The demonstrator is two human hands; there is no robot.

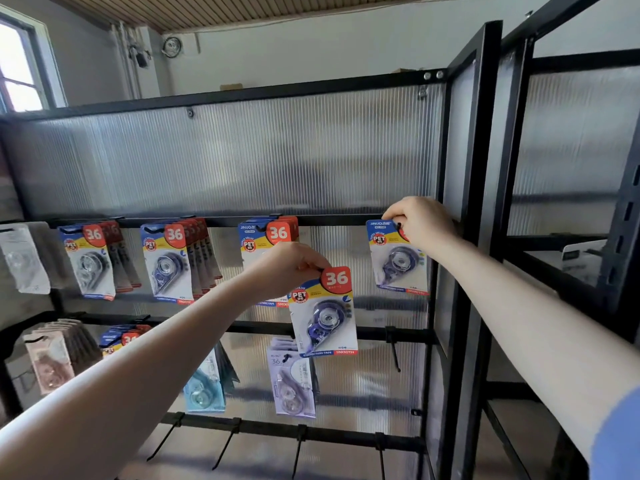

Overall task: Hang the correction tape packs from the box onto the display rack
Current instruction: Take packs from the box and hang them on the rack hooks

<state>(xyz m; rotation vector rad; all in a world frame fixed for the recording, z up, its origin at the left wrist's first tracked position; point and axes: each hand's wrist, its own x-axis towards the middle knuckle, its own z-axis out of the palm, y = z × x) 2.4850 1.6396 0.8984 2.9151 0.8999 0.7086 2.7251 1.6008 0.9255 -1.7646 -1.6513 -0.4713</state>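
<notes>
Left hand: my left hand [289, 268] pinches the top edge of a correction tape pack [323, 311], fingers curled over the card beside its red "36" badge; the pack hangs tilted in the air in front of the display rack [221, 221], on no hook.
Right hand: my right hand [420, 221] grips the upper right corner of a second pack [396, 258], held up against the top rail at the rack's right end; my fingers cover the spot, so I cannot tell if it sits on a hook.
Around: three bunches of like packs [173, 261] already hang along the top rail to the left, and a clear-fronted pack [24, 259] at the far left edge.
Lower rail: pink packs [52, 355], a light blue pack [204, 389] and a lilac pack [292, 382] hang there; my left forearm crosses in front of some of them.
In the way: the held pack covers the bottom of the third bunch [268, 237].
Bare hooks: thin black prongs [228, 441] stick out from the bottom rail.
Hard to see: small print on the cards is blurred.
Materials: black metal frame, ribbed translucent plastic back panel [242, 157], glossy card with clear blisters over round dispensers.
Cut off: a blue sleeve [620, 441] at the right corner.
</notes>
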